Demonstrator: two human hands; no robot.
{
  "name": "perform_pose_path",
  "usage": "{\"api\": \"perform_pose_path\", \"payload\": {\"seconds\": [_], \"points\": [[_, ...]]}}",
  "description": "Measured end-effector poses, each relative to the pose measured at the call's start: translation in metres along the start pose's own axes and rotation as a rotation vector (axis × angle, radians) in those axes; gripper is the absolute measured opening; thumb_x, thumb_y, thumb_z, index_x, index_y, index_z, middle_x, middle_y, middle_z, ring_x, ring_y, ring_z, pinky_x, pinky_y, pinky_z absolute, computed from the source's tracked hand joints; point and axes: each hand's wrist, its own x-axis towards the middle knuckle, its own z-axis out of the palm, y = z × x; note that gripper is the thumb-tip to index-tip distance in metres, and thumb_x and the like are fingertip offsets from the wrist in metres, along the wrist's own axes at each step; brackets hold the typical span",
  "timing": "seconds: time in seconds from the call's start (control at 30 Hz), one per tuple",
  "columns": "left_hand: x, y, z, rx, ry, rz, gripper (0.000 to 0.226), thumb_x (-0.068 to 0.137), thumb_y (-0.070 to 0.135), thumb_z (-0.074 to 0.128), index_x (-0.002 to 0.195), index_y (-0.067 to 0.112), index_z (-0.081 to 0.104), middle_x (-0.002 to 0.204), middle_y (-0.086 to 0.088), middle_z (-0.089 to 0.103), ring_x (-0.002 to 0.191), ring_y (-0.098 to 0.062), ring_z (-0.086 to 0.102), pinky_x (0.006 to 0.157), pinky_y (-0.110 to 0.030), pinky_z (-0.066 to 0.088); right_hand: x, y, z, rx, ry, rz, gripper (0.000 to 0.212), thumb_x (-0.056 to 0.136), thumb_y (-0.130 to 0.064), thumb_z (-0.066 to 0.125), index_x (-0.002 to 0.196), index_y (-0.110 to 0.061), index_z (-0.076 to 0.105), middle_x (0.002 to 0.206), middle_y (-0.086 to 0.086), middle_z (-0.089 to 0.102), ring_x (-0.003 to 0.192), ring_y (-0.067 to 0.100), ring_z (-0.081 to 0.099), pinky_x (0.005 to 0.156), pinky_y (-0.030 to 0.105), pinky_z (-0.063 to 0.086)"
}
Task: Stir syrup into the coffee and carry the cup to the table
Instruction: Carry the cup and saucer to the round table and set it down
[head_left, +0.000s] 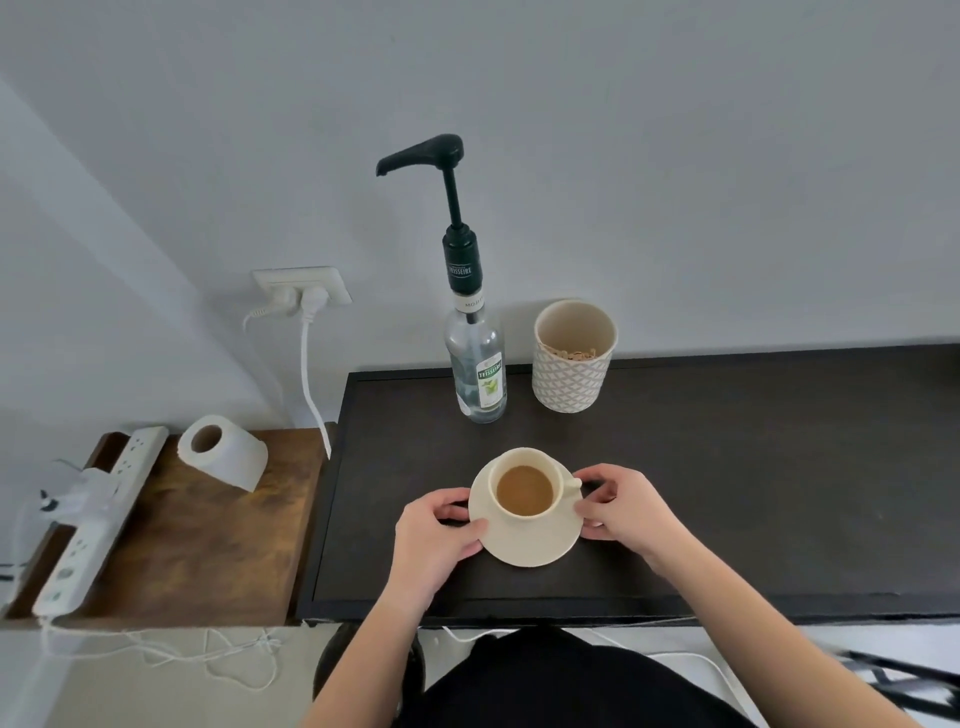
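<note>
A cream cup (527, 462) of light brown coffee (524, 489) sits on a matching saucer (535, 545) on the dark counter (727, 467). My left hand (434, 530) grips the saucer's left rim, thumb on top. My right hand (626, 509) grips the right rim, just beside the cup's handle (571, 484). Behind the cup stands a clear syrup bottle (475, 364) with a tall black pump (423, 153), its spout pointing left. No spoon or stirrer is visible.
A patterned beige canister (571, 364) with small wooden pieces inside stands right of the bottle. To the left, a lower wooden shelf (208, 535) holds a toilet roll (223, 457) and a white power strip (98, 519). Plugged cables hang from a wall socket (301, 288).
</note>
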Motion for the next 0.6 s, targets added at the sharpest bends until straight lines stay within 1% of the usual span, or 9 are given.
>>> {"api": "perform_pose_path", "payload": {"seconds": [0.07,0.17,0.23,0.27,0.37,0.4,0.47,0.53,0.6], "points": [[-0.003,-0.002,-0.001,-0.016,0.007,-0.003,0.039,0.086,-0.002,0.090,0.120,0.015,0.083,0.105,-0.014,0.078,0.091,-0.023,0.082,0.080,-0.035,0.072,-0.002,0.000,-0.001,0.004,-0.010,-0.003,0.033,0.092,0.008,0.072,0.119,-0.011,0.076,0.088,0.023,0.069,0.078,0.024,0.075,0.076,0.038,0.070],[-0.011,-0.004,-0.002,-0.036,0.022,0.001,0.039,0.086,-0.002,0.090,0.119,0.017,0.083,0.106,-0.016,0.079,0.095,-0.027,0.083,0.084,-0.041,0.073,-0.008,-0.002,-0.001,0.001,-0.030,-0.026,0.031,0.092,0.008,0.073,0.115,-0.013,0.077,0.096,0.029,0.071,0.080,0.025,0.075,0.078,0.040,0.071],[-0.018,-0.005,-0.004,-0.042,0.040,0.006,0.039,0.086,-0.001,0.091,0.120,0.018,0.084,0.108,-0.017,0.079,0.100,-0.031,0.084,0.085,-0.041,0.073,-0.013,-0.004,-0.002,0.004,-0.046,-0.047,0.030,0.092,0.008,0.072,0.112,-0.013,0.078,0.092,0.025,0.070,0.079,0.024,0.075,0.080,0.044,0.070],[-0.022,-0.006,-0.005,-0.047,0.050,0.008,0.040,0.086,-0.001,0.091,0.121,0.018,0.084,0.108,-0.018,0.079,0.100,-0.031,0.084,0.085,-0.041,0.073,-0.016,-0.006,-0.002,0.001,-0.054,-0.057,0.030,0.092,0.009,0.072,0.111,-0.013,0.078,0.091,0.023,0.070,0.078,0.024,0.075,0.080,0.044,0.070],[-0.036,-0.008,-0.008,-0.070,0.079,0.011,0.041,0.086,0.000,0.092,0.121,0.018,0.084,0.107,-0.018,0.079,0.097,-0.029,0.083,0.087,-0.044,0.073,-0.024,-0.013,-0.002,-0.030,-0.081,-0.082,0.029,0.093,0.008,0.073,0.113,-0.014,0.078,0.095,0.028,0.072,0.078,0.023,0.076,0.075,0.037,0.070],[-0.041,-0.008,-0.010,-0.074,0.089,0.014,0.041,0.086,0.000,0.092,0.121,0.018,0.084,0.105,-0.016,0.080,0.097,-0.029,0.083,0.087,-0.045,0.073,-0.027,-0.016,-0.002,-0.042,-0.093,-0.090,0.029,0.093,0.007,0.074,0.114,-0.014,0.077,0.095,0.027,0.073,0.079,0.023,0.077,0.075,0.036,0.070],[-0.053,-0.007,-0.015,-0.070,0.113,0.024,0.042,0.086,0.001,0.092,0.123,0.017,0.083,0.102,-0.012,0.081,0.099,-0.032,0.085,0.088,-0.046,0.072,-0.033,-0.021,-0.001,-0.062,-0.127,-0.114,0.029,0.093,0.005,0.075,0.115,-0.015,0.077,0.089,0.021,0.073,0.081,0.024,0.079,0.079,0.040,0.070],[-0.066,-0.006,-0.021,-0.068,0.136,0.034,0.044,0.087,0.002,0.092,0.127,0.016,0.082,0.100,-0.009,0.083,0.098,-0.030,0.086,0.089,-0.047,0.072,-0.039,-0.026,0.002,-0.069,-0.162,-0.138,0.029,0.093,0.005,0.075,0.113,-0.016,0.078,0.090,0.024,0.072,0.085,0.028,0.080,0.082,0.043,0.070],[-0.080,-0.005,-0.029,-0.076,0.163,0.045,0.044,0.087,0.002,0.092,0.128,0.015,0.081,0.099,-0.007,0.085,0.097,-0.028,0.086,0.090,-0.047,0.072,-0.046,-0.032,0.008,-0.079,-0.198,-0.163,0.030,0.093,0.006,0.075,0.114,-0.015,0.078,0.096,0.030,0.072,0.090,0.035,0.079,0.080,0.041,0.070]]}}
